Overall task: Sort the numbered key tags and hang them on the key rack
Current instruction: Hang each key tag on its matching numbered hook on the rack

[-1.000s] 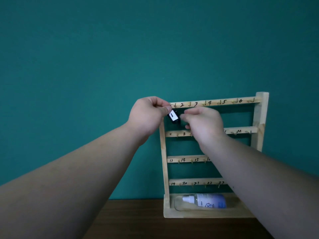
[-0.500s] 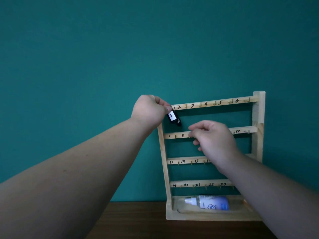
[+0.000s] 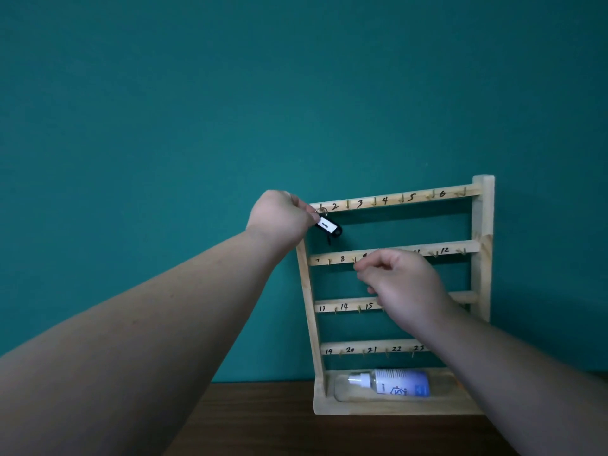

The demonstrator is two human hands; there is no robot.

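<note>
The right hand [image 3: 401, 284], loosely curled and empty, has dropped from the black key tag [image 3: 327, 224] marked 1 to the second rail [image 3: 332, 259], leaving the left hand [image 3: 279, 218] alone pinching its ring [image 3: 322, 210] at the top-left hook of the wooden key rack [image 3: 482, 225]; hanging appears nearly complete.

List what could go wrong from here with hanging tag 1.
The left hand pinches the key tag at the top-left hook of the rack. Whether its ring is over the hook is unclear, so letting go could drop it toward the spray bottle below. The right hand grips nothing, so a push at that top corner might shift or tip the rack.
</note>
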